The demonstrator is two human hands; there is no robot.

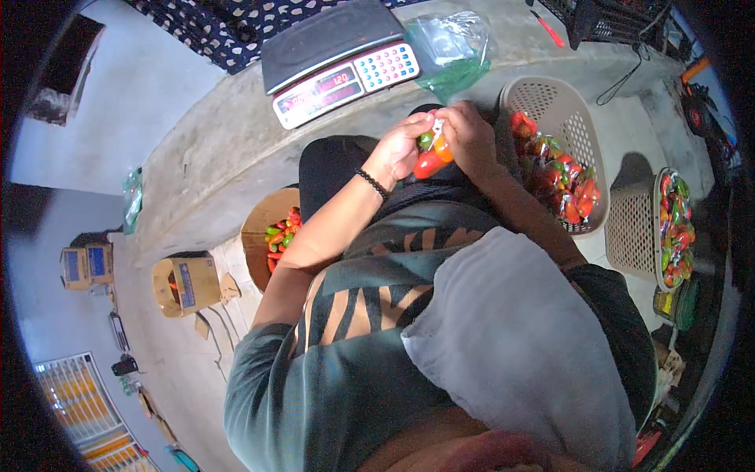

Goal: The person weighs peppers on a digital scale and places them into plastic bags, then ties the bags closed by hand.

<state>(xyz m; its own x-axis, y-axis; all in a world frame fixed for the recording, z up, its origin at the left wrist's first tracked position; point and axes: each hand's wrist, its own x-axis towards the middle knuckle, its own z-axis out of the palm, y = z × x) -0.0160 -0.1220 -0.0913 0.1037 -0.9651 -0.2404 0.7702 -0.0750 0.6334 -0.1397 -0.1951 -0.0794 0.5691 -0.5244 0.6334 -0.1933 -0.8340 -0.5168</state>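
A clear plastic bag of red, orange and green peppers [433, 156] hangs between my two hands above my lap. My left hand [404, 141], with a black beaded bracelet at its wrist, grips the bag's upper part from the left. On the other side, my right hand [470, 134] pinches the bag near its gathered top. Beyond them a digital scale [345, 76] with a lit display rests on the concrete ledge, beside clear and green plastic bags [451, 50]. Loose peppers [283, 236] lie in a cardboard box [255, 236] at my left.
At my right stand a plastic basket [594, 141] with bagged peppers and another full basket [631, 221]. A red-handled knife [550, 30] lies on the concrete ledge [194, 159], near black crates [619, 23]. Another cardboard box [197, 283] stands on the floor at left.
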